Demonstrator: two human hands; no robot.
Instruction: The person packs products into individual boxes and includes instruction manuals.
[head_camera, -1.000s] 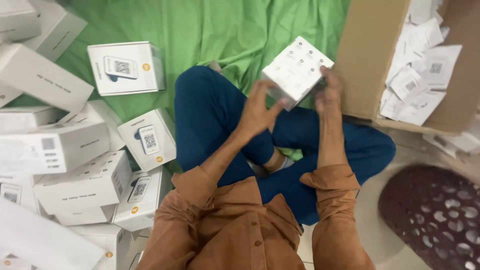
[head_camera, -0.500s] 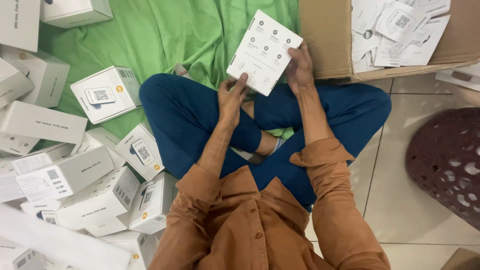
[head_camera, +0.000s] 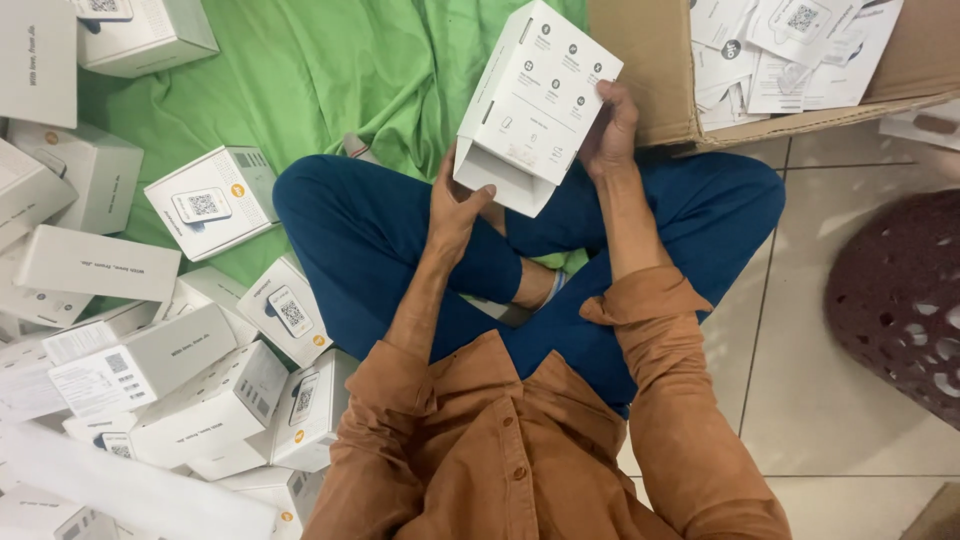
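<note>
While the person sits cross-legged, the left hand (head_camera: 455, 205) and right hand (head_camera: 612, 130) both grip 1 white box (head_camera: 535, 100) tight; more boxes (head_camera: 205, 200) lie near.

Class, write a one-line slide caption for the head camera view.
Seated cross-legged, a person holds a white box in the left hand and right hand, beside a cardboard carton.

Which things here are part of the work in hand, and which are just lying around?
In hand:
- white box, held by left hand and right hand

Lying about:
- pile of white boxes on the person's left
- green cloth
- cardboard carton with paper leaflets
- dark perforated stool
</note>
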